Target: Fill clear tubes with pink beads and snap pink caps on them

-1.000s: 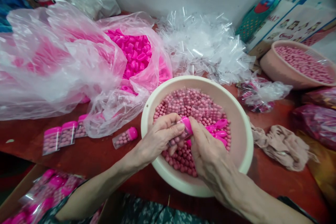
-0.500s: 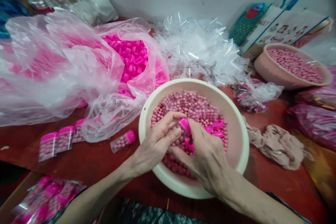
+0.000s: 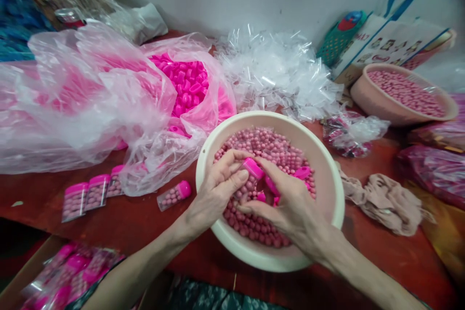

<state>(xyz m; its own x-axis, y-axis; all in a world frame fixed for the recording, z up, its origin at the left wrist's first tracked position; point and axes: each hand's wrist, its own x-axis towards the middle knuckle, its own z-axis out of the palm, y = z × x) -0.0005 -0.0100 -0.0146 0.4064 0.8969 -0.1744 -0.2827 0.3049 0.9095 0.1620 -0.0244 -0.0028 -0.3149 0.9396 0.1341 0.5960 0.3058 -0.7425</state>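
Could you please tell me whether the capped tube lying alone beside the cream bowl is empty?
No, the small clear plastic tube with a pink cap is visibly filled with pink beads.

Both hands, the left hand (image 3: 214,193) and the right hand (image 3: 290,201), are bare, without rings or gloves. Forearms uncovered; dark patterned cloth shows below them near the frame's bottom edge.

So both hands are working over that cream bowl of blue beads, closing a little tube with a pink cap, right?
Not quite: the beads are pink, not blue, as the head view shows. The rest holds: the left hand and right hand meet over the cream bowl on a small tube with a pink cap.
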